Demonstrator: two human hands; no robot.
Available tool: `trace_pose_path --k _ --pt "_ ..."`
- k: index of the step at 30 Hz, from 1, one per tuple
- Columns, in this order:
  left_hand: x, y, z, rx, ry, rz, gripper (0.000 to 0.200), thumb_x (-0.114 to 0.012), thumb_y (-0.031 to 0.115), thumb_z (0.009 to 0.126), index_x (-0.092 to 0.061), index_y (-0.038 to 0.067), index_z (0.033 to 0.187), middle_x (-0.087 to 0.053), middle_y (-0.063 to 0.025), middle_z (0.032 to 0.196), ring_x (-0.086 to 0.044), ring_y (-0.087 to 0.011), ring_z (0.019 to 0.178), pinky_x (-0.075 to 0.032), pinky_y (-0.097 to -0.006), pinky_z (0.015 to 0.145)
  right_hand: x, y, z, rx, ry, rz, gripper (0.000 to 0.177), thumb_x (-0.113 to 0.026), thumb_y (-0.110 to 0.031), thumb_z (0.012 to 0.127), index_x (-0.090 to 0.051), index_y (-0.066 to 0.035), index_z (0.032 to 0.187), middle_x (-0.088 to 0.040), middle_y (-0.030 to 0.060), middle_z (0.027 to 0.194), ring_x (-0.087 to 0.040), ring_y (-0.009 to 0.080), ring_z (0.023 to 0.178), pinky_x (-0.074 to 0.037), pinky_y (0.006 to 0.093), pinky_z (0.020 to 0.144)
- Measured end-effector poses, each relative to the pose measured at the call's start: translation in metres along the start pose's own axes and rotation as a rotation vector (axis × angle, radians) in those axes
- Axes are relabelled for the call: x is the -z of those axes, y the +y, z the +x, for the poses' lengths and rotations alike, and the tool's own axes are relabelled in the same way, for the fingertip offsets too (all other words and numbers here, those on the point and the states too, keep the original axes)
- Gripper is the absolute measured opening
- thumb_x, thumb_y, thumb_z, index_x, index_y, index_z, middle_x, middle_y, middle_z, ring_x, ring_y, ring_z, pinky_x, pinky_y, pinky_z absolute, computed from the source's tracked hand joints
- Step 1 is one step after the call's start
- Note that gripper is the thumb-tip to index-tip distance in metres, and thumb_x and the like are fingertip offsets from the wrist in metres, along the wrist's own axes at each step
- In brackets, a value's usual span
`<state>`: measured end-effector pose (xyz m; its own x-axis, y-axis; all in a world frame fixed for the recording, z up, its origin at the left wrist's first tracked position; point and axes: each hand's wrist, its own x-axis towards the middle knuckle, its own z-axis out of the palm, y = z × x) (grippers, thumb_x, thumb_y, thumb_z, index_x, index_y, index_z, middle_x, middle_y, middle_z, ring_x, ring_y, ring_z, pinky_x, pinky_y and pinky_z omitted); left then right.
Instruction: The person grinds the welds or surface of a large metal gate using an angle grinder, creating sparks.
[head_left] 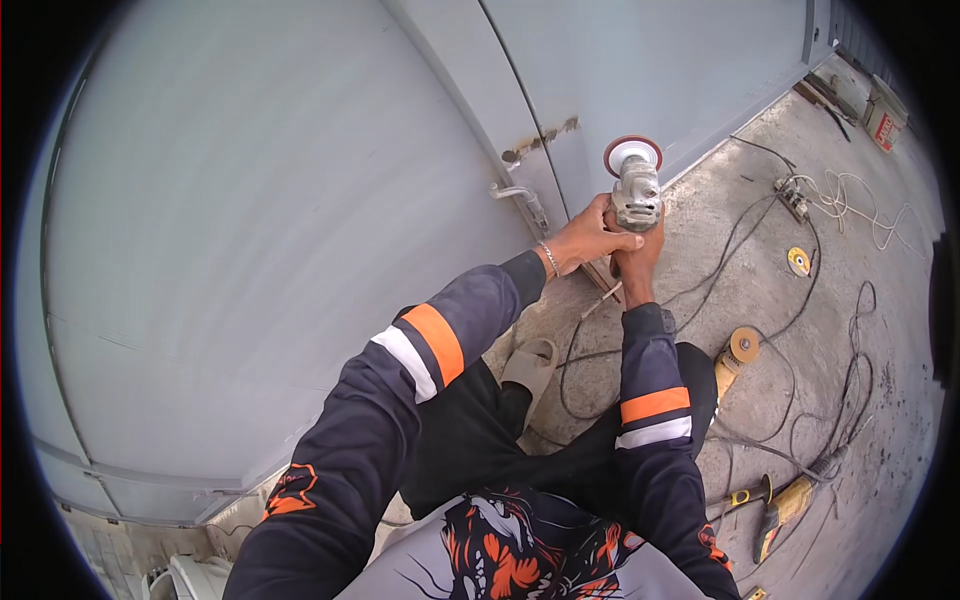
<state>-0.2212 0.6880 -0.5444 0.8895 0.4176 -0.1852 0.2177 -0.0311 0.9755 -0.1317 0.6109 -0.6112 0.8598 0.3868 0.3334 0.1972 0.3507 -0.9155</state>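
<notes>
Both of my hands hold an angle grinder (637,198) up in front of a grey metal door (690,70). Its reddish-rimmed disc (632,153) points away from me and overlaps the door in this view. My left hand (583,240), with a chain bracelet at the wrist, grips the tool from the left side. Below the head, my right hand (646,262) is wrapped around the body, which is mostly hidden by the fingers. Left of the grinder are a bent metal latch handle (520,200) and a brown, bare patch (540,141) at the door seam.
On the concrete floor (760,240) to the right lie a yellow grinder (738,352), another yellow power tool (790,503) and a loose yellow disc (799,262). Black cables (795,440) snake among them. A power strip (792,198) and a white bucket (884,115) are farther back.
</notes>
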Motion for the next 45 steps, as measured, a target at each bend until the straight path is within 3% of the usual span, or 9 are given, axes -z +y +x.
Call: trace_pose_path --k 4,9,12,16,20,23,29,35,45 --pt "-0.012 0.002 0.001 0.045 -0.097 0.113 0.123 -0.093 0.037 0.077 -0.017 -0.006 0.163 -0.044 -0.0282 0.156 -0.051 -0.0354 0.143 -0.042 -0.0397 0.121 0.019 0.006 0.009 -0.175 0.039 0.113 0.046 -0.087 -0.014 0.083 -0.065 0.001 0.120 -0.073 0.0066 0.106 -0.069 0.0152 0.091 -0.056 0.0327 0.080" --pt "-0.007 0.006 0.003 -0.265 -0.294 0.889 0.109 -0.089 0.032 0.079 -0.028 -0.005 0.162 -0.046 -0.0269 0.157 -0.058 -0.0430 0.134 -0.049 -0.0454 0.112 0.033 -0.005 0.013 -0.392 0.197 0.382 0.026 -0.083 -0.013 0.089 -0.071 0.000 0.109 -0.070 0.0023 0.101 -0.065 0.0128 0.084 -0.053 0.0320 0.073" --pt "-0.006 0.035 -0.003 0.129 -0.491 1.082 0.101 -0.088 0.032 0.079 -0.036 -0.004 0.157 -0.051 -0.0275 0.152 -0.056 -0.0468 0.134 -0.048 -0.0446 0.112 0.042 0.009 0.015 -0.490 0.281 0.481 0.026 -0.081 -0.013 0.091 -0.071 0.000 0.112 -0.069 0.0017 0.099 -0.065 0.0124 0.082 -0.053 0.0319 0.074" --pt "0.001 0.072 -0.029 -0.133 0.093 1.409 0.078 -0.085 0.025 0.084 -0.049 0.001 0.149 -0.055 -0.0209 0.151 -0.054 -0.0400 0.140 -0.051 -0.0457 0.109 0.053 -0.006 0.020 -0.561 0.292 0.506 0.029 -0.081 -0.013 0.092 -0.071 0.002 0.115 -0.069 0.0031 0.102 -0.066 0.0134 0.085 -0.054 0.0322 0.075" --pt "0.022 0.084 -0.014 -0.614 0.515 1.922 0.084 -0.078 0.035 0.091 -0.042 0.001 0.158 -0.044 -0.0196 0.162 -0.032 -0.0379 0.157 -0.030 -0.0513 0.128 0.062 0.016 0.032 -0.477 0.362 0.530 0.023 -0.082 -0.020 0.093 -0.071 -0.002 0.102 -0.065 0.0011 0.081 -0.064 0.0154 0.062 -0.052 0.0318 0.057" --pt "0.026 0.075 -0.010 -0.550 0.256 1.870 0.088 -0.075 0.042 0.093 -0.037 0.002 0.162 -0.036 -0.0206 0.167 -0.027 -0.0365 0.160 -0.020 -0.0539 0.132 0.064 0.012 0.035 -0.463 0.372 0.554 0.025 -0.082 -0.020 0.093 -0.071 -0.001 0.104 -0.065 0.0015 0.082 -0.063 0.0152 0.061 -0.052 0.0317 0.057" --pt "-0.007 0.031 -0.016 -0.108 -0.416 0.948 0.116 -0.081 0.054 0.090 -0.015 -0.005 0.166 -0.050 -0.0323 0.152 -0.058 -0.0490 0.134 -0.048 -0.0471 0.114 0.069 -0.007 0.034 -0.491 0.251 0.572 0.041 -0.085 -0.016 0.092 -0.067 0.002 0.125 -0.070 0.0047 0.107 -0.068 0.0160 0.088 -0.055 0.0329 0.076" --pt "-0.031 -0.007 -0.033 -0.076 -0.238 1.193 0.137 -0.090 0.047 0.081 0.004 -0.007 0.164 -0.060 -0.0404 0.134 -0.066 -0.0499 0.121 -0.056 -0.0499 0.097 0.051 -0.027 0.027 -0.495 0.172 0.625 0.028 -0.085 -0.017 0.092 -0.069 -0.003 0.110 -0.067 0.0027 0.087 -0.065 0.0150 0.069 -0.054 0.0307 0.063" --pt "-0.035 -0.015 -0.003 -0.156 -0.317 1.193 0.116 -0.085 0.043 0.086 -0.015 -0.019 0.156 -0.071 -0.0404 0.102 -0.072 -0.0527 0.103 -0.057 -0.0550 0.094 0.060 -0.015 0.034 -0.519 0.149 0.589 0.035 -0.080 -0.014 0.093 -0.066 -0.003 0.124 -0.064 0.0029 0.082 -0.064 0.0169 0.063 -0.057 0.0336 0.062"
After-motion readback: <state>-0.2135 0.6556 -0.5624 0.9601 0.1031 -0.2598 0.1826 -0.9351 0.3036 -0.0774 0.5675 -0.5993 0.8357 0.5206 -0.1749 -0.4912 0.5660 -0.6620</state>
